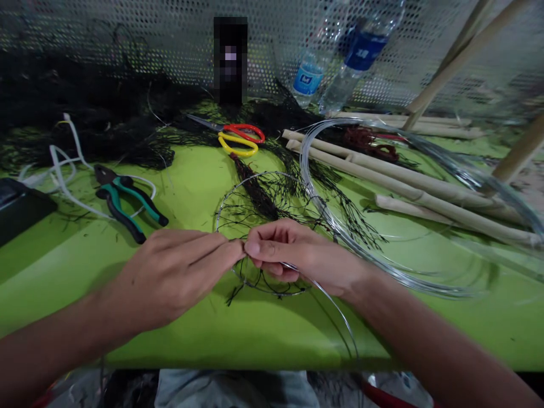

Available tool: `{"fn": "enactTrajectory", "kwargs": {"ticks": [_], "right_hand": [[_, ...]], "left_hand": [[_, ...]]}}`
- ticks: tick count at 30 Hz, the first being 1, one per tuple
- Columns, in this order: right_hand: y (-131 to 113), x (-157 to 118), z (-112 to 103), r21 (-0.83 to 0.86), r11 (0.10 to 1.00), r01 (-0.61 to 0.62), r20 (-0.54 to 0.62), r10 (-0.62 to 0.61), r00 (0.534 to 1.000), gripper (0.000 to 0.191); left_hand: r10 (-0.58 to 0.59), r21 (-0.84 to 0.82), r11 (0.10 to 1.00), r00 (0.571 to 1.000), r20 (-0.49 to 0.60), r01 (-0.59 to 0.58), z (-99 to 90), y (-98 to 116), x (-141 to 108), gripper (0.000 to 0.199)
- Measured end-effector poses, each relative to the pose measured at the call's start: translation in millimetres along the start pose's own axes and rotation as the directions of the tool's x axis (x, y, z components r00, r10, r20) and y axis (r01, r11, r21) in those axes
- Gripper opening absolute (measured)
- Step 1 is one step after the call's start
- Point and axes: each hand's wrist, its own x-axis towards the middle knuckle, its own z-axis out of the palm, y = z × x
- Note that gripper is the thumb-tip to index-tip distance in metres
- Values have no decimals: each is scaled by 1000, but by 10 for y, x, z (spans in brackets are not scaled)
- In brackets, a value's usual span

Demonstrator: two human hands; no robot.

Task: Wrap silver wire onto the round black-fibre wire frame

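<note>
One thin silvery wire ring (pixel 218 219), strung with black mesh netting (pixel 260 195), over a glossy lime-green surface (pixel 191 173). Far side of ring: scissors with red and yellow handles (pixel 221 128); two clear plastic bottles, blue-labelled (pixel 309 79) (pixel 364 52), contents indistinct; grey perforated metal panel (pixel 170 34). Left of ring: green-and-black-handled pliers (pixel 114 205). Right of ring: coil of silvery wire (pixel 305 164); pale wooden poles (pixel 382 170). Left hand (pixel 182 272): closed on ring, fingertips hidden. Right hand (pixel 289 249): thumb and forefinger pinching a loose silvery strand (pixel 335 306) at ring.
</note>
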Motion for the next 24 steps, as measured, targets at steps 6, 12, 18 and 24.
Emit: {"fn": "enactTrajectory", "kwargs": {"ticks": [6, 12, 18, 24], "right_hand": [[3, -20, -3, -146, 980, 133, 9, -133, 991, 40], [-100, -104, 50, -475, 861, 182, 8, -203, 979, 30], [-189, -244, 200, -856, 372, 360, 143, -499, 855, 17], [-266, -338, 314, -919, 85, 384, 284, -534, 797, 15]], "left_hand": [[132, 87, 988, 991, -14, -130, -44, 7, 7, 18], [212, 150, 967, 977, -29, -206, -131, 57, 42, 23], [176, 87, 981, 984, -9, -175, -260, 103, 38, 30], [184, 1, 983, 983, -24, -184, -297, 93, 53, 38]]}}
